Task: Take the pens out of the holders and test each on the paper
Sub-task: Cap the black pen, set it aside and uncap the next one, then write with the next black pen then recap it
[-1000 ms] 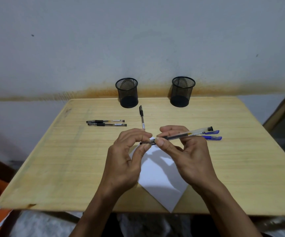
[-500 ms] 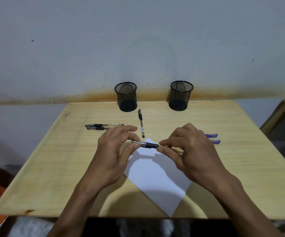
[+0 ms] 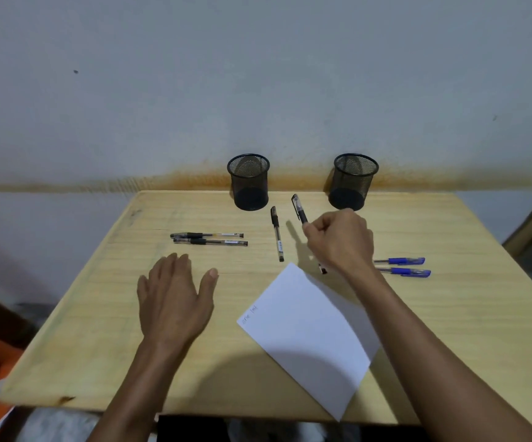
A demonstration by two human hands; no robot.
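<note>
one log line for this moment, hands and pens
right hand: grips black pen | left hand: open above table | paper: marked | holders: look empty

Black mesh holders (image 3: pixel 248 181), black pens (image 3: pixel 209 238), blue pens (image 3: pixel 402 266), white paper (image 3: pixel 309 336), pale wood-grain table (image 3: pixel 98 314).

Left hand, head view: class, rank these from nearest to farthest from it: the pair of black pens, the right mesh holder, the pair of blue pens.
From the left hand:
1. Pair of black pens, just beyond the fingertips.
2. Right mesh holder, far edge, right.
3. Pair of blue pens, far right.
</note>
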